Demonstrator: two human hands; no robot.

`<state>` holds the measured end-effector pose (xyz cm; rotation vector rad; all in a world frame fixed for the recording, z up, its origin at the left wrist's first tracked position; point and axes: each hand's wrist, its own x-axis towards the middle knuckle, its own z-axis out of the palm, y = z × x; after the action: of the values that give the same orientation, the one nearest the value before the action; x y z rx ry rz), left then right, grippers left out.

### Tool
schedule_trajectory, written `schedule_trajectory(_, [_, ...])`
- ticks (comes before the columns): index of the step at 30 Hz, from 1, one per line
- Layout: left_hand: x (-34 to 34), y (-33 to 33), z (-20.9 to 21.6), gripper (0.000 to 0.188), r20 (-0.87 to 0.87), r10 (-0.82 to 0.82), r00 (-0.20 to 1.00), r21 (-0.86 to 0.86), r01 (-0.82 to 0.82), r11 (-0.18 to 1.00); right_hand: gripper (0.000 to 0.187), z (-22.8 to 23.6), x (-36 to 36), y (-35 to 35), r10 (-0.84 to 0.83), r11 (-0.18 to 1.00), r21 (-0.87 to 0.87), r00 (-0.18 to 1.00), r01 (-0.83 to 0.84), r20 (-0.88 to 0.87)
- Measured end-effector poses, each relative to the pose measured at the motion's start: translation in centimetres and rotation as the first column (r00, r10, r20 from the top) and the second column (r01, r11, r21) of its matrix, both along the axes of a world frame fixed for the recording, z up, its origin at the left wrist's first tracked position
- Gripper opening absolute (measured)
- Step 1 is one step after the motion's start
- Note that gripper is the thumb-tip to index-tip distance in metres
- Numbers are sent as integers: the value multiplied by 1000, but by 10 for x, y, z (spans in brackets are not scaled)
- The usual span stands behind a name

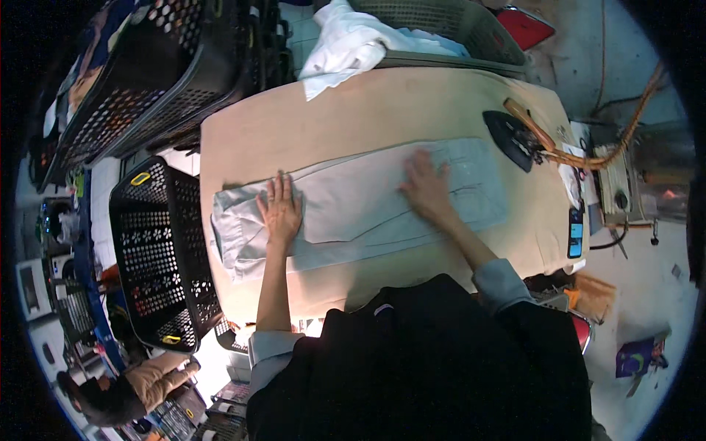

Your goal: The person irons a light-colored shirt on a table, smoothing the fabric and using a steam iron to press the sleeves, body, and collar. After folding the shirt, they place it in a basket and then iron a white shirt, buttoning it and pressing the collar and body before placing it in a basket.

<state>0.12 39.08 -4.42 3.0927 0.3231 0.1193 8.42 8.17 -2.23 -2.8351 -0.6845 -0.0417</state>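
A long pale grey folded garment (346, 202), which looks like a pair of trousers, lies across the beige padded table (353, 110) in front of me. Its left end is wrinkled, while the middle looks fairly smooth. My left hand (282, 214) rests flat on the cloth near that wrinkled end, fingers spread. Toward the right end, my right hand (428, 187) lies on the cloth with its fingers apart, slightly blurred by motion. Neither hand grips anything. Beyond the garment's right end, an iron (509, 140) with a wooden handle sits on the table.
A wrapped cord (629, 132) runs from the iron to the upper right. A phone (575, 234) lies at the table's right edge. Black baskets (151, 250) stand at the left; a grey-green crate (471, 29) with white cloth (349, 44) is behind. Another person (121, 393) is at lower left.
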Motion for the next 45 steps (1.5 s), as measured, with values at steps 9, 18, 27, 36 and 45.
schedule_trajectory(9, [47, -119, -10, 52, 162, -189, 968, -165, 215, 963, 78, 12, 22, -133, -705, 659, -11, 612, 752, -358])
schedule_trajectory(18, [25, -148, -6, 58, 191, -129, 973, -148, 158, 976, 67, -11, 38, -155, -327, 749, 308, 732, 586, -598])
schedule_trajectory(27, [-10, -171, -3, 61, 159, -203, 966, -194, 232, 953, 48, 33, 12, -145, -562, 812, 159, 826, 561, -42])
schedule_trajectory(36, [-12, -173, 4, 84, 94, -217, 971, -209, 233, 950, 30, -28, -32, -122, -598, 800, 83, 801, 594, 23])
schedule_trajectory(45, [-12, -173, 8, 84, 19, -218, 976, -223, 217, 950, 23, -17, -27, -121, -720, 684, 119, 692, 719, -45])
